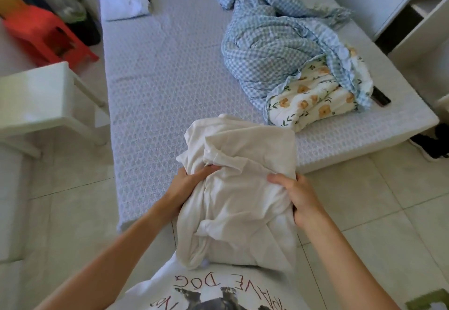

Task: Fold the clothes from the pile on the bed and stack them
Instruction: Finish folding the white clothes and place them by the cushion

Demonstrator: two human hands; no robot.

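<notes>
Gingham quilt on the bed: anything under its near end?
A floral-print bedding piece shows under the gingham quilt; a dark flat object pokes out beside it. The rest is covered.

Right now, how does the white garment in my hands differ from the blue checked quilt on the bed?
The white garment is plain cream cloth; the blue checked quilt is gingham with a floral lining. The garment is held up, gripped by the left hand and right hand; the quilt lies untouched on the bed. The garment looks thin, the quilt padded and bulkier. Both are crumpled, not folded.
</notes>
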